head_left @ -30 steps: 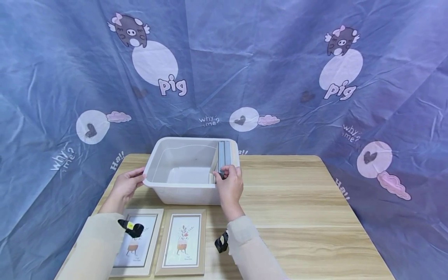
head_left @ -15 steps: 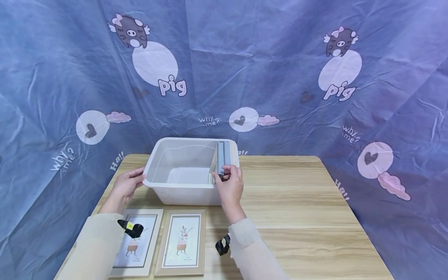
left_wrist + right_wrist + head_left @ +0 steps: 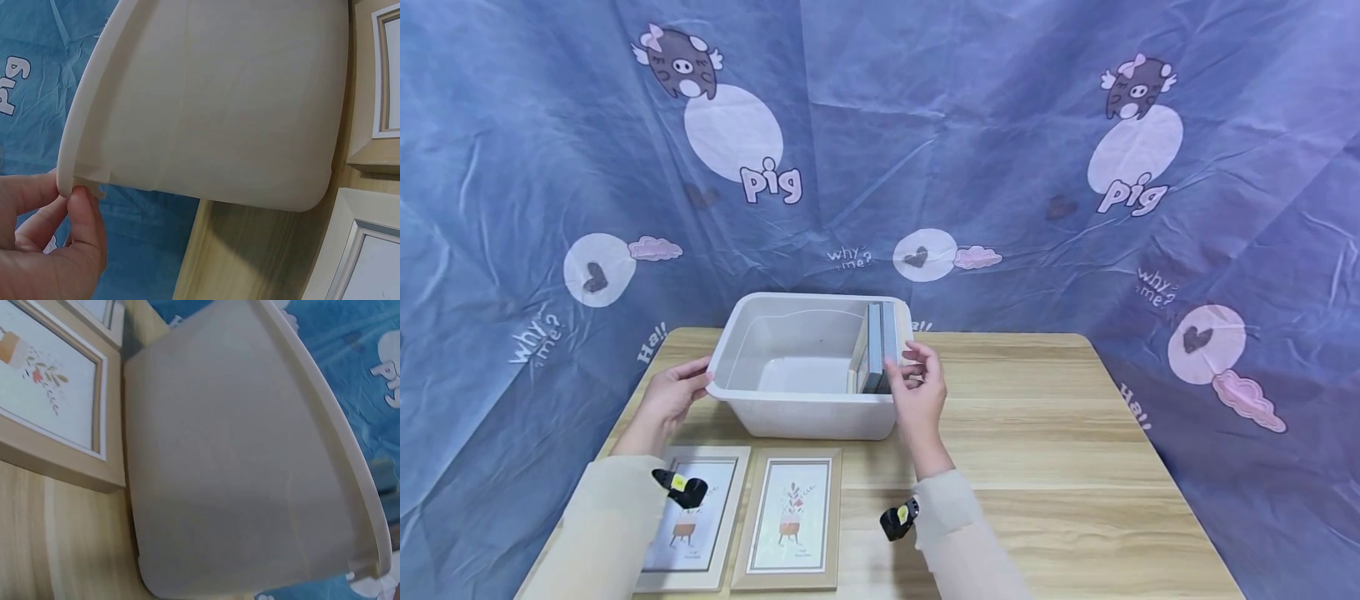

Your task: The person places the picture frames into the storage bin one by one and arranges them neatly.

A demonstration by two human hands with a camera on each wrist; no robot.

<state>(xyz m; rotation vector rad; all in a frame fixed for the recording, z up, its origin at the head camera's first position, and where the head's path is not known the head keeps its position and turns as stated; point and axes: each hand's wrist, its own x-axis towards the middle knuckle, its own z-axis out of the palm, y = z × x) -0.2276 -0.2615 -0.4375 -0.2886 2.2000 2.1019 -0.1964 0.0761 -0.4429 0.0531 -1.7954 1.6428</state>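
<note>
A white plastic tub point(image 3: 808, 417) stands at the back left of the table. My left hand point(image 3: 672, 396) pinches the rim at its near left corner; in the left wrist view, fingers point(image 3: 84, 219) hold the rim's edge. Blue-grey picture frames point(image 3: 880, 333) stand on edge inside the tub against its right wall, beside pale wood-coloured ones. At the tub's right rim is my right hand point(image 3: 921, 396), thumb and loosely bent fingers apart on either side of it. Contact with the rim is unclear; the right wrist view barely shows this hand.
Two picture frames with plant prints lie flat in front of the tub: a cream one point(image 3: 718, 533), partly behind my left sleeve, and a light brown one point(image 3: 831, 533). The wooden table point(image 3: 1060, 467) extends to the right. A blue patterned cloth point(image 3: 865, 150) hangs behind.
My right hand has let go of the blue-grey frames and shifted right to the tub's right rim. The frames stay upright in the tub. My left hand keeps its hold.
</note>
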